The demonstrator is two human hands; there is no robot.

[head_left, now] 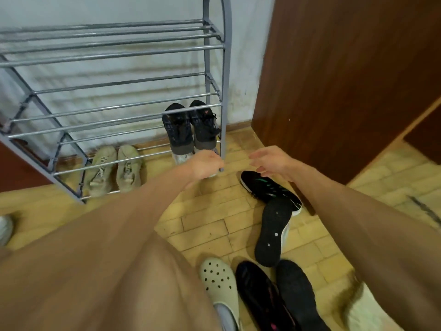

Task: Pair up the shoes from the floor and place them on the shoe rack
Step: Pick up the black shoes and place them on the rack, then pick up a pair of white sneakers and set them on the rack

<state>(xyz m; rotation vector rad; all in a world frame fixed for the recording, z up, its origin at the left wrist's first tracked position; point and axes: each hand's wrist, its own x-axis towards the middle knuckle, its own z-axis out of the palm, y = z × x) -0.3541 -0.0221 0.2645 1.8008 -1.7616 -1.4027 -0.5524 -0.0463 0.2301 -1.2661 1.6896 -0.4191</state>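
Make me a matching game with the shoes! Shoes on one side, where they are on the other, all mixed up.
Shoes: 1 beige sneakers; 2 white clog; 3 green-striped black sneaker; 4 pair of black sneakers.
Places: A floor, bottom of view; B bottom level of the shoe rack, left; C rack's right end; D floor, touching a sole-up shoe.
Pairs: 1-B, 2-A, 3-D, 4-C.

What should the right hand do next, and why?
Probably lower the right hand onto the black green-striped sneaker nearest it. The hand is open and empty, that shoe is on the floor, and a sole-up shoe, likely its mate, touches it.
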